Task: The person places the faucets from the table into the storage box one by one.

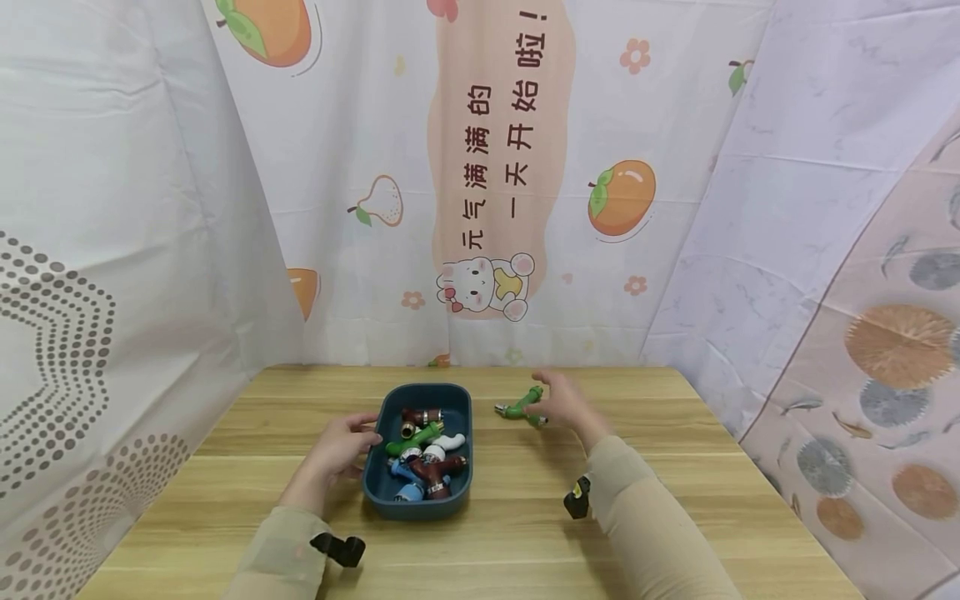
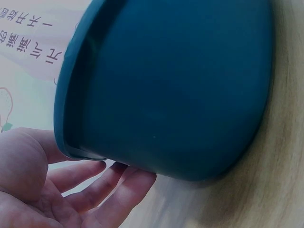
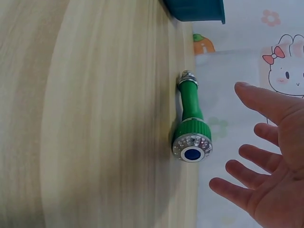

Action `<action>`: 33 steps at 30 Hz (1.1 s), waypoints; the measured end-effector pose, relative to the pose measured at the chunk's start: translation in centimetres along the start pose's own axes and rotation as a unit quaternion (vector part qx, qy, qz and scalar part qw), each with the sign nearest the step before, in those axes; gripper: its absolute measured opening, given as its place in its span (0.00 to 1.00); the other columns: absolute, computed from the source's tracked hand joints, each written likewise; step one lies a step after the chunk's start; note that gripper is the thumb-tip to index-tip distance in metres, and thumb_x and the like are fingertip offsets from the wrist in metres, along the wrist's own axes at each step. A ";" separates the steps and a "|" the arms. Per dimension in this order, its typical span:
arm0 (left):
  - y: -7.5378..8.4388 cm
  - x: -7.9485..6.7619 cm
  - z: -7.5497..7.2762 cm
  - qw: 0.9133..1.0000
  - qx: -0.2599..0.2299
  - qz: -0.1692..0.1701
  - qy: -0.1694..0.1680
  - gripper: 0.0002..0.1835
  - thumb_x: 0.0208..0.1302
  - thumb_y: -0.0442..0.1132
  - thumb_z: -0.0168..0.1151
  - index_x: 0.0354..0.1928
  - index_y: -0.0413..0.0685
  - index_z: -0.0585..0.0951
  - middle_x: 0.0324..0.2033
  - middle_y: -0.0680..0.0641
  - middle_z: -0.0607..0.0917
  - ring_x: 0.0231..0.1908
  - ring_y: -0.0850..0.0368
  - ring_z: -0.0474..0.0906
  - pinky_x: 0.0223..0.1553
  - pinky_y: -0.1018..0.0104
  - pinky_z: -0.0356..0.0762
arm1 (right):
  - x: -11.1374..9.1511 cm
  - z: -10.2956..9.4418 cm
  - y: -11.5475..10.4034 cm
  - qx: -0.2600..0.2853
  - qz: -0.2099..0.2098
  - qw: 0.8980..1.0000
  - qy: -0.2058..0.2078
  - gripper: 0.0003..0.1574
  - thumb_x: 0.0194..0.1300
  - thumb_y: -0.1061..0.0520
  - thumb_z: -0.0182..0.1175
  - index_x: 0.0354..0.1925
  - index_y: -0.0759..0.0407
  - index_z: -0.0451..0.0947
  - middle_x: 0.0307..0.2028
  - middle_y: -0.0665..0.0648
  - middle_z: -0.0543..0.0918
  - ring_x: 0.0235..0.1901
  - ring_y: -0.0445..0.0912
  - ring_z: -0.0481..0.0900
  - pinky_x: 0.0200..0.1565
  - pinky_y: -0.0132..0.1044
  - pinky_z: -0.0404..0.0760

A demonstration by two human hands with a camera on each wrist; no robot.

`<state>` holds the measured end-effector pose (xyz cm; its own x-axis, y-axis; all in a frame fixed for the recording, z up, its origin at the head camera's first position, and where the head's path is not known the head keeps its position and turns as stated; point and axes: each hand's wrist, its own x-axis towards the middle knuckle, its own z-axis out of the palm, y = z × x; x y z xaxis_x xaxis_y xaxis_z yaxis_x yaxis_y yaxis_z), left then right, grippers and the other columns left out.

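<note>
A dark teal plastic bin (image 1: 418, 510) holds several branching, pipe-like pieces in brown, green, white and blue. My left hand (image 1: 339, 450) holds the bin's left side. In the left wrist view, the thumb goes over the rim and the fingertips (image 2: 142, 183) touch the outer wall. To the bin's right, a green branching pipe-like piece (image 1: 517, 408) with metal ends lies on the table. My right hand (image 1: 562, 402) hovers over it, fingers spread and holding nothing. The right wrist view shows a gap between the hand and the green piece (image 3: 191, 104), whose near end is ringed in silver.
The wooden table (image 1: 517, 542) runs back to a printed curtain (image 1: 405, 108). More fabric hangs on the left and right sides. Each wrist wears a black camera mount, such as the left mount (image 1: 339, 550).
</note>
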<state>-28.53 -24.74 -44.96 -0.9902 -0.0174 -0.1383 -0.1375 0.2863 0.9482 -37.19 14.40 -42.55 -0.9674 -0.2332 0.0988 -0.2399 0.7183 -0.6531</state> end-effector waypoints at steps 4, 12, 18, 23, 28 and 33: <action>-0.1 0.1 0.1 1.000 -0.002 -0.001 0.001 0.28 0.70 0.32 0.58 0.72 0.40 0.70 0.58 0.31 0.77 0.55 0.33 0.76 0.32 0.46 0.86 | -0.2 0.2 0.1 0.007 0.008 1.000 -0.007 0.44 0.61 0.58 0.74 0.71 0.64 0.69 0.69 0.67 0.70 0.70 0.63 0.65 0.68 0.60 0.64; -0.2 0.3 0.1 1.000 -0.004 -0.003 0.003 0.28 0.70 0.33 0.58 0.72 0.41 0.71 0.57 0.33 0.78 0.55 0.34 0.76 0.32 0.47 0.86 | -0.2 0.8 0.8 0.003 -0.007 1.000 -0.003 0.44 0.56 0.61 0.76 0.67 0.70 0.70 0.65 0.70 0.74 0.66 0.65 0.68 0.67 0.60 0.66; -0.2 0.3 0.0 1.000 -0.005 0.001 -0.002 0.28 0.70 0.33 0.58 0.72 0.39 0.70 0.57 0.32 0.78 0.55 0.33 0.76 0.32 0.46 0.86 | 0.0 1.5 1.4 0.014 -0.006 1.000 -0.013 0.43 0.56 0.61 0.76 0.66 0.72 0.71 0.63 0.70 0.75 0.64 0.64 0.71 0.66 0.59 0.66; -0.2 0.3 0.0 1.000 -0.015 0.005 -0.005 0.28 0.71 0.32 0.57 0.72 0.39 0.69 0.58 0.31 0.76 0.54 0.34 0.77 0.32 0.45 0.86 | 0.2 2.0 1.9 0.021 0.000 1.000 -0.012 0.43 0.58 0.61 0.76 0.67 0.71 0.70 0.64 0.70 0.75 0.64 0.63 0.71 0.66 0.58 0.68; -0.2 0.3 -0.1 1.000 -0.015 0.005 -0.007 0.28 0.71 0.32 0.57 0.72 0.39 0.69 0.59 0.30 0.76 0.55 0.33 0.77 0.33 0.45 0.86 | 0.3 2.5 2.0 0.009 -0.003 1.000 -0.013 0.41 0.58 0.61 0.76 0.66 0.71 0.72 0.61 0.68 0.77 0.60 0.59 0.74 0.63 0.55 0.71; -0.2 0.2 -0.1 1.000 -0.010 0.002 -0.005 0.28 0.71 0.32 0.58 0.72 0.39 0.70 0.58 0.31 0.77 0.55 0.33 0.77 0.32 0.45 0.86 | 0.3 2.9 2.0 -0.008 -0.010 1.000 -0.018 0.34 0.57 0.62 0.76 0.61 0.68 0.77 0.60 0.67 0.77 0.57 0.58 0.76 0.61 0.55 0.73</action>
<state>-28.74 -24.88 -45.18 -0.9905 -0.0073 -0.1374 -0.1343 0.2669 0.9543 -37.70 13.89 -45.96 -0.9589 -0.2708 0.0842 -0.2605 0.7238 -0.6389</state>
